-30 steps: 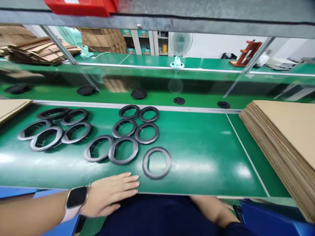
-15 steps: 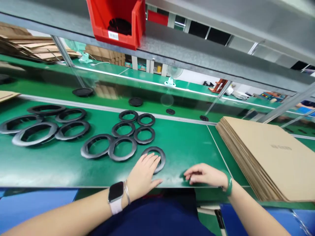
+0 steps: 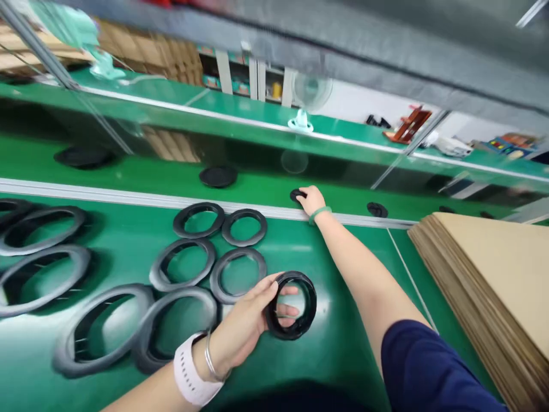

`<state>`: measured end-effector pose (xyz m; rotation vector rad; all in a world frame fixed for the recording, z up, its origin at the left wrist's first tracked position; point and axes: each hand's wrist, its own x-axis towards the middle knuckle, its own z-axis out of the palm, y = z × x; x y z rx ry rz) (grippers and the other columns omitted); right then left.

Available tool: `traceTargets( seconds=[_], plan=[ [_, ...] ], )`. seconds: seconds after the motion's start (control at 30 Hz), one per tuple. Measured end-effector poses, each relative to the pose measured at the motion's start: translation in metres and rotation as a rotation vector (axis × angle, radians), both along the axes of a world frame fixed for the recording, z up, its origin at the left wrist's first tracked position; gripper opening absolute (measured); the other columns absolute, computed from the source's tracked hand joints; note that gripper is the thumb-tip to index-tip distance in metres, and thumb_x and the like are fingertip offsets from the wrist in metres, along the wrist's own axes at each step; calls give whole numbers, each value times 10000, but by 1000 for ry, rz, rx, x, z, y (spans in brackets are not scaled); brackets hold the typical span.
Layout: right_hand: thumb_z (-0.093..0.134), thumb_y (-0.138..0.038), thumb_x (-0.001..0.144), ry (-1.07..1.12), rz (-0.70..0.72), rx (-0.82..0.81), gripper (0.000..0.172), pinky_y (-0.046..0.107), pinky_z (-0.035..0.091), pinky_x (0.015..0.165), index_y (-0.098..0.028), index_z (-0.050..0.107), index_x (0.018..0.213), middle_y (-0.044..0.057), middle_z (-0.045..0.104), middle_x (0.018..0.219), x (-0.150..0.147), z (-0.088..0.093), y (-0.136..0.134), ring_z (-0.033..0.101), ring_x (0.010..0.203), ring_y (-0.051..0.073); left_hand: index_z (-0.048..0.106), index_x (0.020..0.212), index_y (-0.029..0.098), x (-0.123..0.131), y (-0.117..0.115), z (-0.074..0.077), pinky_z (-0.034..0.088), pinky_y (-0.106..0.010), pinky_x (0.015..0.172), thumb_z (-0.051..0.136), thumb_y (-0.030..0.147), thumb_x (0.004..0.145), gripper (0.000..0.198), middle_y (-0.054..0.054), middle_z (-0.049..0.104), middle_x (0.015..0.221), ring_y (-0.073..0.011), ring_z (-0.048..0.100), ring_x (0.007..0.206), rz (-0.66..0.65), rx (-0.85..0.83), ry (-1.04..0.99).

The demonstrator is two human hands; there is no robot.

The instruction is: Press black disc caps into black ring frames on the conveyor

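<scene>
My left hand (image 3: 244, 326) holds a black plastic ring (image 3: 292, 305) lifted off the green worktable (image 3: 343, 269), tilted toward me, thumb on its rim and fingers through the hole. My right hand (image 3: 311, 200) is stretched far out over the metal rail onto the conveyor belt (image 3: 171, 180), its fingers on a small black disc (image 3: 297, 195). Whether it grips the disc is not clear. Several more black rings (image 3: 238, 274) lie flat in groups on the table left of my left hand.
A thick stack of flat cardboard sheets (image 3: 497, 286) fills the right side of the table. More black discs (image 3: 218, 176) ride on the belt, one (image 3: 376, 209) right of my hand. A small fan (image 3: 309, 97) stands on the far bench under a grey shelf.
My left hand picked the nearest ring up off the table. My right hand left the table's front edge and reached forward to a small disc on the belt. The view tilted and moved closer.
</scene>
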<state>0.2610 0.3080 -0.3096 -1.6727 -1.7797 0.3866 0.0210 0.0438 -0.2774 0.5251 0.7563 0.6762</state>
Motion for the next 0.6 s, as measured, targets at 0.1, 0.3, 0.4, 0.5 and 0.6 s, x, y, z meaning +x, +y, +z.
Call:
traceTargets(
  seconds=[0.1,0.3,0.4,0.5,0.6],
  plan=[
    [733,-130,858,-3,-28,-25,74,384,406,1044,-124,731,931,77,570,1015,3,-19,27,544,1022,236,395,1472,326,-2,-2,-13,562,-467,926,637,460,926,612,-131,393,1541,-318,645,1132,-66,-15,29],
    [784,-101,824,12,-52,40,87,356,462,906,-133,712,787,19,554,859,8,-23,31,555,832,199,269,1508,444,-3,-6,-19,554,-448,973,836,221,747,975,-66,196,1642,-353,563,1263,-119,12,71],
    [757,-75,842,133,-55,227,81,309,471,840,-133,710,809,14,576,857,6,-10,3,566,835,183,421,1446,296,0,-7,-19,586,-385,884,740,307,854,672,-122,400,1545,-317,593,1218,-106,60,157],
    [759,-64,834,237,8,297,91,297,486,782,-144,721,810,13,605,832,5,7,-53,586,823,181,536,1344,192,0,-7,-20,567,-360,867,629,431,931,486,-144,593,1349,-275,615,1141,-71,171,288],
    [764,-115,855,257,149,265,70,309,494,736,-180,750,832,13,624,819,9,25,-128,595,806,189,575,1289,185,-1,-5,-19,529,-359,936,701,452,873,510,-120,652,1223,-258,605,1117,-40,288,336]
  ],
)
